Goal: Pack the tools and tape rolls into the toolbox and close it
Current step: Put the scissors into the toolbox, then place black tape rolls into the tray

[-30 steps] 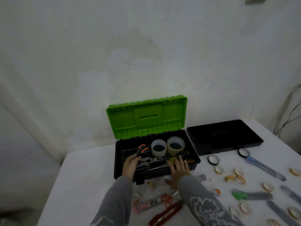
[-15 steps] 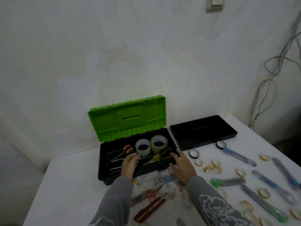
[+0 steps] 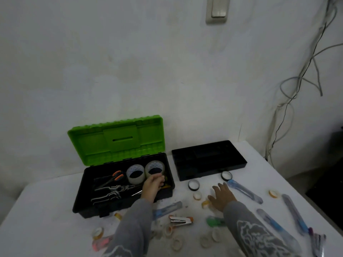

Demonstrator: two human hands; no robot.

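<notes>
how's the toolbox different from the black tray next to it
The toolbox has a green lid standing open; the black tray shows no lid. The toolbox holds scissors, pliers and two big tape rolls; the tray looks empty. The toolbox is deeper, the tray shallower. Both are black-bodied and sit on the white table.

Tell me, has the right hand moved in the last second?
Yes. The right hand left the toolbox front rim and went right; it is now over the table, past the black tape ring.
</notes>
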